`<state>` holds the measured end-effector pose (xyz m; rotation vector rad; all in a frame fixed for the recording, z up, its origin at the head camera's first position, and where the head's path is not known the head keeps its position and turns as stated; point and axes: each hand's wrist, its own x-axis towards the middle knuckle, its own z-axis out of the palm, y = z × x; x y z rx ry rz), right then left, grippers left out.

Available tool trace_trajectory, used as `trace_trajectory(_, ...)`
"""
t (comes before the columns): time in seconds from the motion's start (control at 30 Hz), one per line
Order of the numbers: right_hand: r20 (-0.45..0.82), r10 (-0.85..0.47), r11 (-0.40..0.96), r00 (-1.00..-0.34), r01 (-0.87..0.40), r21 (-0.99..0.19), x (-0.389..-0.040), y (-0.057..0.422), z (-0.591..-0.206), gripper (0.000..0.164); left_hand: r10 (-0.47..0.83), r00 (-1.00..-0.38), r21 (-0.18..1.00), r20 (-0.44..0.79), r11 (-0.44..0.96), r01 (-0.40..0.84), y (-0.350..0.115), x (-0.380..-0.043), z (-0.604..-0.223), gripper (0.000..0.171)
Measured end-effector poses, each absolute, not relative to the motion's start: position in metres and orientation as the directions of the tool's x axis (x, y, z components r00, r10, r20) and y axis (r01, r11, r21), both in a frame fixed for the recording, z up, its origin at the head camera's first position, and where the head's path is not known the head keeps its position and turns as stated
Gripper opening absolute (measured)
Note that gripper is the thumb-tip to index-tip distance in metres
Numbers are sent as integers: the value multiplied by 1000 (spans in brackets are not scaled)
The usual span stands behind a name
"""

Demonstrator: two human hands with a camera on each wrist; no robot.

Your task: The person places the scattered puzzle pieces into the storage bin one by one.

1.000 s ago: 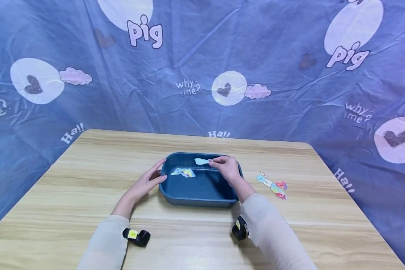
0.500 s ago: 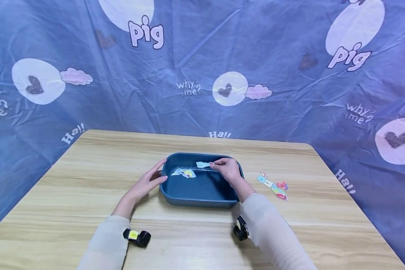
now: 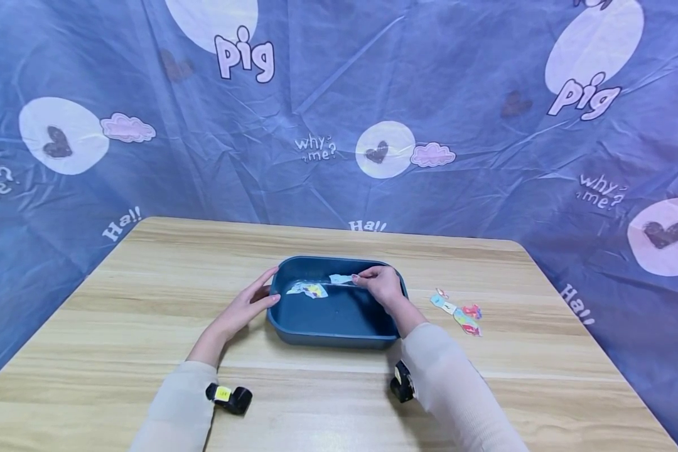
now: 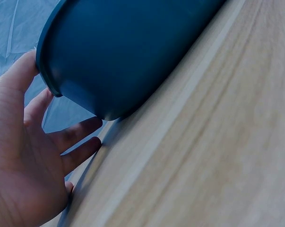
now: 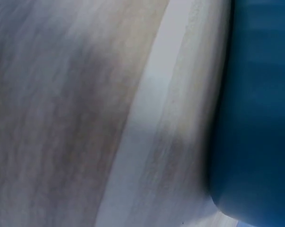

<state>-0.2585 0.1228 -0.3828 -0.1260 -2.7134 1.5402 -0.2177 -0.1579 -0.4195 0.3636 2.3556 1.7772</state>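
A dark blue plastic tub (image 3: 339, 314) stands on the table, also large in the left wrist view. My left hand (image 3: 243, 307) rests against its left end. In the left wrist view, that hand's thumb and index finger touch the rim while the other fingers spread along the tub's wall. My right hand (image 3: 381, 285) reaches over the tub's right side and pinches a pale blue paper cutout (image 3: 339, 279) inside the tub, near the far wall. On the left of the tub's floor lies a colourful paper cutout (image 3: 311, 289). The right wrist view misses the right hand.
Right of the tub, several coloured paper cutouts (image 3: 456, 311) lie on the wooden table (image 3: 147, 301). A blue printed cloth (image 3: 294, 94) hangs behind and beside the table. Black wrist cameras (image 3: 234, 399) are strapped to both sleeves.
My right hand has lowered slightly into the tub with the pale blue paper cutout. The left hand, tub and other cutouts have stayed in place.
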Motion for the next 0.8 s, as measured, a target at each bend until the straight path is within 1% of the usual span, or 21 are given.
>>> trace_trajectory(0.2, -16, 51, 536, -999, 41, -843, -260, 122, -385, 17, 290, -957, 961, 4, 263, 84, -158, -217, -419, 57)
trace_trajectory(0.4, -27, 61, 573, -998, 57, -818, -260, 121, -386, 16, 291, -957, 962, 3, 259, 82, -158, -216, -419, 56)
trace_trajectory(0.8, -35, 37, 625, -999, 50, -779, -257, 121, -384, 14, 287, -958, 962, -1, 261, 77, -158, -216, -418, 56)
